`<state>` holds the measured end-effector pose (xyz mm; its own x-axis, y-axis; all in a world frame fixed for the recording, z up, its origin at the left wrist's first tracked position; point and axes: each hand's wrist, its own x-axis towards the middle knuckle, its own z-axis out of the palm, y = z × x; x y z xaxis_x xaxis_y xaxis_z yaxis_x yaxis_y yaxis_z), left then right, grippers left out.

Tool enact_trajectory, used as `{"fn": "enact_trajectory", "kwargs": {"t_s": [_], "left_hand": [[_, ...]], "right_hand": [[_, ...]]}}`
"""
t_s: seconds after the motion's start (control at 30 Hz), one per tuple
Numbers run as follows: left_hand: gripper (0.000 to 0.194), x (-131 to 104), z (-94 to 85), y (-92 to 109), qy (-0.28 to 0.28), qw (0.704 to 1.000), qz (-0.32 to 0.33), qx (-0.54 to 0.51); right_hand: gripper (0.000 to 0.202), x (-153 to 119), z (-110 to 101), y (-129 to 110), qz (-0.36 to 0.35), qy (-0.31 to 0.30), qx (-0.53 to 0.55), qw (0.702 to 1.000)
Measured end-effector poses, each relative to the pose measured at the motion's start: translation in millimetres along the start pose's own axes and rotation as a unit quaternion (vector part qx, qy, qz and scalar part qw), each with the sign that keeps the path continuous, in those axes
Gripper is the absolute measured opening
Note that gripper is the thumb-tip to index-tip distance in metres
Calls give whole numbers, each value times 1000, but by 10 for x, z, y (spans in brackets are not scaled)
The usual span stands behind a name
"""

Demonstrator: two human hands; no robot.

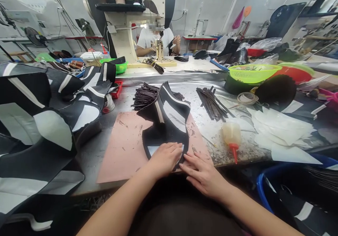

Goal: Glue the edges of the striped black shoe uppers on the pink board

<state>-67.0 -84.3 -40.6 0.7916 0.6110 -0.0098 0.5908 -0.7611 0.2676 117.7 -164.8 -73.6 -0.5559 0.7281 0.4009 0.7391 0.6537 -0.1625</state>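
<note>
A black shoe upper piece (166, 134) lies on a pink board (120, 151) in front of me, with white reinforcing patches and a pale strip on it. My left hand (167, 158) rests over its near end, fingers lying flat on a white patch (153, 149) and partly hiding it. At the piece's right edge is my right hand (202, 172), open, fingers spread and fingertips touching or close to the rim. Behind the piece sits a bundle of dark strips (144, 96).
More patched black uppers (58, 123) pile up at left. On the right are loose dark strips (213, 104), a glue bottle (232, 139), white sheets (282, 130) and a blue bin (264, 190). Beyond, a person (144, 40) sits behind a sewing machine (121, 32).
</note>
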Motion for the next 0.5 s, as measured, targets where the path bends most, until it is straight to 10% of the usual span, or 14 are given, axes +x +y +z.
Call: {"fn": "enact_trajectory", "kwargs": {"t_s": [0.17,0.27,0.37,0.5], "left_hand": [[50,0,4,-43,-32,999,-7,14],[53,43,-20,-42,-66,997,-21,23],[49,13,-112,-44,-99,995,-8,15],[43,-352,-329,-168,-143,988,13,-52]], "right_hand": [[29,132,-218,124,41,-47,100,993],[31,174,-424,474,190,33,76,978],[47,103,-647,949,448,101,-54,887],[78,-71,-785,1452,650,-20,9,760]]}}
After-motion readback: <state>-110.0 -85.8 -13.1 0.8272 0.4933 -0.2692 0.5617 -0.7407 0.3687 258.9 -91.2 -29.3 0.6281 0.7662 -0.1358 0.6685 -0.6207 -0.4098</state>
